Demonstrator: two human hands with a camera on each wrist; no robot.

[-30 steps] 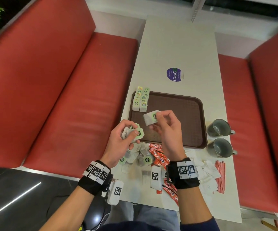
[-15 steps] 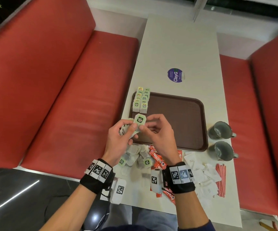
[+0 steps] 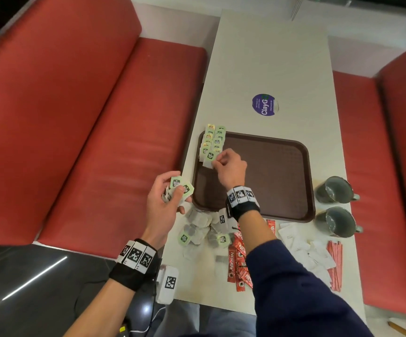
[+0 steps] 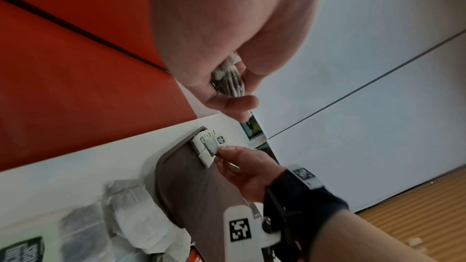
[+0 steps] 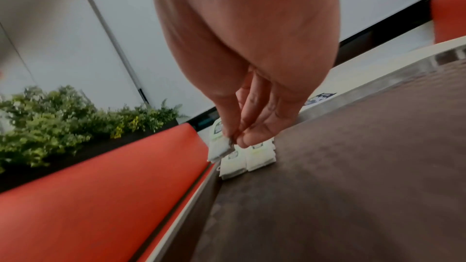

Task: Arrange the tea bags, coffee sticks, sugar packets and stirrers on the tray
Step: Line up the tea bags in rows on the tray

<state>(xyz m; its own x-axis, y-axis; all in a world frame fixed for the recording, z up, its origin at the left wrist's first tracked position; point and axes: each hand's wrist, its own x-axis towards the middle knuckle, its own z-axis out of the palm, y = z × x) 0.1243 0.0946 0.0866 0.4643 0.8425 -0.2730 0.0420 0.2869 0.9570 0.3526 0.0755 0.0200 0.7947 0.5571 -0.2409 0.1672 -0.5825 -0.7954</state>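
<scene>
A brown tray (image 3: 277, 176) lies on the white table (image 3: 270, 57). Two rows of tea bags (image 3: 212, 139) line its far left corner. My right hand (image 3: 221, 161) pinches one tea bag (image 3: 209, 159) at the near end of those rows, just above them in the right wrist view (image 5: 218, 149). My left hand (image 3: 170, 193) is left of the tray and grips a small bunch of tea bags (image 3: 182, 187). Loose tea bags (image 3: 199, 229), red coffee sticks (image 3: 239, 261), white sugar packets (image 3: 304, 249) and red stirrers (image 3: 334, 263) lie on the table near me.
Two grey mugs (image 3: 334, 190) stand right of the tray. A purple round sticker (image 3: 264, 104) is on the table beyond the tray. Red bench seats (image 3: 87, 117) flank the table on both sides.
My right hand took a tea bag from near the left hand and carried it forward and left to the near end of the rows on the tray. The left hand drifted left, off the tray.
</scene>
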